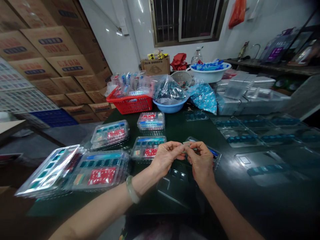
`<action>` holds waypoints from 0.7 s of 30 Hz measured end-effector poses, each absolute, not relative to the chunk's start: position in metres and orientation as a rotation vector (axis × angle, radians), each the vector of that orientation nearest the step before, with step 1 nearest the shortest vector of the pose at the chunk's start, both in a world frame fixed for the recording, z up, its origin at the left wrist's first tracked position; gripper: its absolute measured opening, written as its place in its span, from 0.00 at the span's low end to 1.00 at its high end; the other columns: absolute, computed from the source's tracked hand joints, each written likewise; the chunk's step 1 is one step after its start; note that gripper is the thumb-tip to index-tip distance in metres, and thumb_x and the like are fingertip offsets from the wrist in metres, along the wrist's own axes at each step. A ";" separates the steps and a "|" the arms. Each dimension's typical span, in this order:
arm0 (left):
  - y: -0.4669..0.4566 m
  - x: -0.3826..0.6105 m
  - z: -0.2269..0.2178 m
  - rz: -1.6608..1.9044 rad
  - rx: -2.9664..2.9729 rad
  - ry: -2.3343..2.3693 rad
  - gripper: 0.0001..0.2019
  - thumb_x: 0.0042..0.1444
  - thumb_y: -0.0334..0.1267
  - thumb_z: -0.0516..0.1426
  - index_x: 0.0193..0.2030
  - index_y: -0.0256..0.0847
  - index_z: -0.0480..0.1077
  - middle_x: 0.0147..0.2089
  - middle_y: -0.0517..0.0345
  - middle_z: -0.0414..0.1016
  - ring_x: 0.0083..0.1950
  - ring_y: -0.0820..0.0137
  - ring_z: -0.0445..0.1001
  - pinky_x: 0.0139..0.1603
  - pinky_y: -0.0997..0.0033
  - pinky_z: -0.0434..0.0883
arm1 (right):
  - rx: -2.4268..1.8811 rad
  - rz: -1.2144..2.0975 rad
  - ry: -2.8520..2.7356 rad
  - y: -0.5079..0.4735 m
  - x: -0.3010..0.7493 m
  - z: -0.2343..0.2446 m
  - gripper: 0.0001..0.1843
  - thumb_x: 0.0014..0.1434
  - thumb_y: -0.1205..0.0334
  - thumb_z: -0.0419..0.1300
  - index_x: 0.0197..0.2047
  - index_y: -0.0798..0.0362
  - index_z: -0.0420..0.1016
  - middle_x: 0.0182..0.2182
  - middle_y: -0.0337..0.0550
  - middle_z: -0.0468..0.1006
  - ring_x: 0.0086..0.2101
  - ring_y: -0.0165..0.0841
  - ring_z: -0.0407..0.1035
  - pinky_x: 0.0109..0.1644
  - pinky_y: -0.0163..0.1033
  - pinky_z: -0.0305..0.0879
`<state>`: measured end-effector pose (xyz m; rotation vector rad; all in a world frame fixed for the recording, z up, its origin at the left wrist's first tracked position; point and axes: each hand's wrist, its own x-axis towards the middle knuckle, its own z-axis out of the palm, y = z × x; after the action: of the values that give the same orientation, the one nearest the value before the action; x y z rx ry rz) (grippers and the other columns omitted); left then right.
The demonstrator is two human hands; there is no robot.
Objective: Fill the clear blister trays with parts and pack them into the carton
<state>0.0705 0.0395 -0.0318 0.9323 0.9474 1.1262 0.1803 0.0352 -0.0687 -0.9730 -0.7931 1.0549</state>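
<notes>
My left hand [166,156] and my right hand [201,160] meet above a dark green table [180,126]. Both pinch a small pale flat piece [187,144] between thumbs and fingers. A pale bangle [131,189] sits on my left wrist. Under my hands lies an empty clear plastic blister tray [175,186]. Behind my right hand a partly filled clear tray [212,153] shows a blue item. A filled clear pack [147,147] with teal pieces and a red card lies just left of my hands.
Stacks of filled clear packs [100,168] lie at left. A red basket [131,101], blue bowl [170,105] and white basin [210,73] hold bagged items at the back. Clear trays with teal pieces [240,136] cover the right. Cardboard boxes [55,56] stand stacked at left.
</notes>
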 end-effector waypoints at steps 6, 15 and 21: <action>0.043 0.068 -0.033 1.165 1.038 0.917 0.16 0.38 0.41 0.68 0.31 0.32 0.72 0.27 0.55 0.75 0.27 0.72 0.73 0.29 0.74 0.71 | -0.873 1.198 -0.664 0.035 0.182 -0.059 0.14 0.42 0.63 0.68 0.24 0.53 0.64 0.24 0.31 0.72 0.16 0.19 0.54 0.17 0.29 0.46; 0.056 0.080 0.000 1.103 1.391 0.975 0.09 0.43 0.34 0.64 0.30 0.32 0.72 0.24 0.59 0.73 0.23 0.77 0.69 0.25 0.77 0.67 | -0.784 1.291 -0.541 0.041 0.205 -0.036 0.14 0.39 0.69 0.68 0.22 0.54 0.64 0.20 0.31 0.70 0.14 0.18 0.55 0.15 0.27 0.45; 0.069 0.077 0.005 0.935 1.584 1.134 0.06 0.45 0.31 0.62 0.31 0.32 0.72 0.25 0.58 0.73 0.23 0.78 0.68 0.24 0.78 0.66 | -0.762 1.173 -0.430 0.048 0.246 -0.033 0.14 0.35 0.73 0.67 0.20 0.55 0.63 0.22 0.35 0.72 0.15 0.17 0.55 0.15 0.25 0.46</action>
<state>0.0768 0.0691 0.0045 1.5844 1.1343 0.9348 0.2462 0.0481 -0.0332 -0.7618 -0.4302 1.1731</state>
